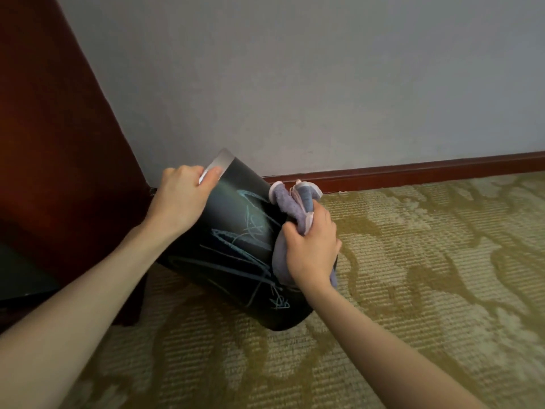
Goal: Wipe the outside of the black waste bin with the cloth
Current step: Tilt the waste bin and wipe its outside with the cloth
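Wiping the black waste bin [233, 246]: we see it tilted on the patterned carpet [413, 276], its silver rim band [222, 163] raised toward the wall [295, 84] and its base resting on the floor nearer to us. The bin's upward-facing side carries pale blue scribble marks [250, 231] running from just below the rim to close above the base. Our left hand [184, 199] is curled closed over the bin's rim, thumb on the silver band, steadying the tilt. Our right hand [311, 249] is clenched around a bunched lilac cloth [295, 202], which is pressed against the bin's right flank, beside the marks rather than on them.

To do this step well, we judge that the cloth should be drawn across the scribbled face in overlapping passes, working from the rim downward, with firm pressure from the palm. The left hand should hold the tilt fixed, so that the bin neither rolls nor slides on the carpet under the push. Spreading the cloth flatter would likely cover more surface per stroke; the bin can then be turned to bring hidden sides up.

Left of the bin stands dark red-brown wooden furniture [53, 143]; behind the bin, a matching skirting board [413, 169] lines the wall.
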Available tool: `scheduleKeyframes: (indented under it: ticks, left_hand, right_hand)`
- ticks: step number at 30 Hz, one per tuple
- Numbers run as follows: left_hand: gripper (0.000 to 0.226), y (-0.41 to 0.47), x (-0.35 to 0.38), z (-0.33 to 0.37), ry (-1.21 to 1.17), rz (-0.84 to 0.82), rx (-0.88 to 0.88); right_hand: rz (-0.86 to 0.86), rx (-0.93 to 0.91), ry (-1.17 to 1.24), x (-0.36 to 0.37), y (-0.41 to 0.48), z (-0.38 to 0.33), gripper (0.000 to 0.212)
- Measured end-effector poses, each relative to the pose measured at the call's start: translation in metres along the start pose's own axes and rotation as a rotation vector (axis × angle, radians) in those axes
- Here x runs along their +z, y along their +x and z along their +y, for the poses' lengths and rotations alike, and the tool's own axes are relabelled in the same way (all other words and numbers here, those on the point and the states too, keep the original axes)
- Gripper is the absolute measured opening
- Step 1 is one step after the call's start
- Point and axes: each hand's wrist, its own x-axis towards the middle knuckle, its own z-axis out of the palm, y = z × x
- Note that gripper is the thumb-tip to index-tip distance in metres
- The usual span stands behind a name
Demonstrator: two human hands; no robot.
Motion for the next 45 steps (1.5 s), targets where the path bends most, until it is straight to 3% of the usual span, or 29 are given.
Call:
scheduleKeyframes:
  ticks: [6, 11, 15, 26, 31, 36, 45]
  left_hand:
    - [0.055, -0.011, -0.002, -0.022, -0.075, 0.072, -0.074]
    - [0.058, -0.020, -0.003, -0.029, -0.134, 0.053, -0.118]
    - [0.052, -0.024, -0.003, -0.028, -0.080, 0.099, -0.100]
    - [0.049, -0.031, 0.004, -0.029, 0.032, 0.190, -0.173]
    - [0.049, -0.013, 0.009, -0.027, 0.062, 0.153, -0.253]
    - [0.048, -0.010, 0.011, -0.028, 0.078, 0.146, -0.188]
    - [0.049, -0.007, 0.010, -0.019, 0.109, 0.130, -0.055]
  right_hand:
    - [-0.099, 0.135, 0.003, 0.002, 0.036, -0.008, 0.017]
    - [-0.260, 0.197, -0.037, 0.006, 0.072, 0.000, 0.018]
    - [-0.294, 0.248, -0.040, 0.007, 0.086, 0.005, 0.015]
    - [-0.051, 0.169, -0.024, 0.009, 0.048, -0.007, 0.009]
    - [0.069, 0.018, -0.154, 0.021, 0.009, -0.008, 0.035]
    - [0.191, -0.081, -0.219, 0.032, -0.029, -0.006, 0.055]
    - [0.128, -0.020, -0.143, 0.019, -0.014, 0.001, 0.038]
